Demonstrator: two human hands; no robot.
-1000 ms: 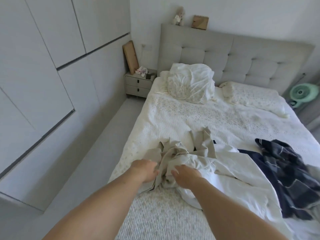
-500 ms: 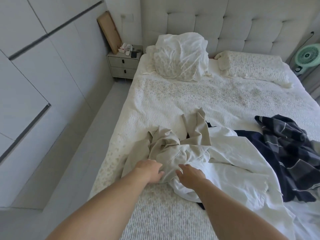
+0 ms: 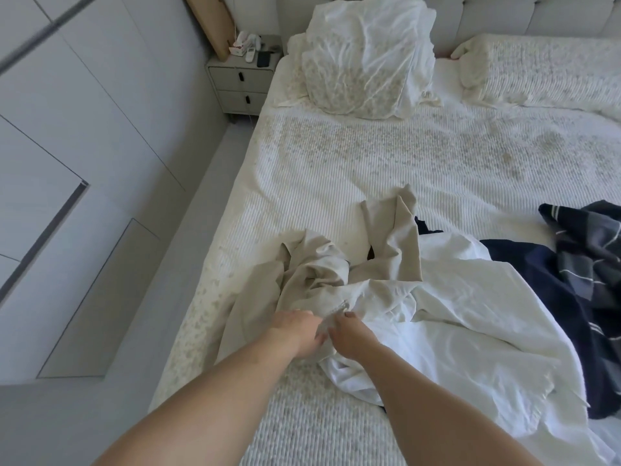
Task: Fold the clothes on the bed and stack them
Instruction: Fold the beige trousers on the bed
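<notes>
A crumpled beige garment [image 3: 339,277] lies near the left side of the white bed [image 3: 386,169]. My left hand [image 3: 297,332] and my right hand [image 3: 353,338] sit close together at its near edge, both pinching the beige cloth. A white garment [image 3: 470,334] spreads out to the right, partly under the beige one. A dark navy plaid garment [image 3: 584,274] lies at the right edge, and a bit of navy cloth [image 3: 421,227] shows behind the beige piece.
A bunched white pillow [image 3: 366,55] and a rolled bedcover [image 3: 537,68] sit at the head of the bed. A grey nightstand [image 3: 240,82] with small items stands at the bed's far left corner. Wardrobe doors [image 3: 67,163] line the left, across a narrow floor strip.
The view has tilted down and moved closer to the bed. Both hands have drawn nearer together and slightly toward me, lifting the near edge of the beige garment.
</notes>
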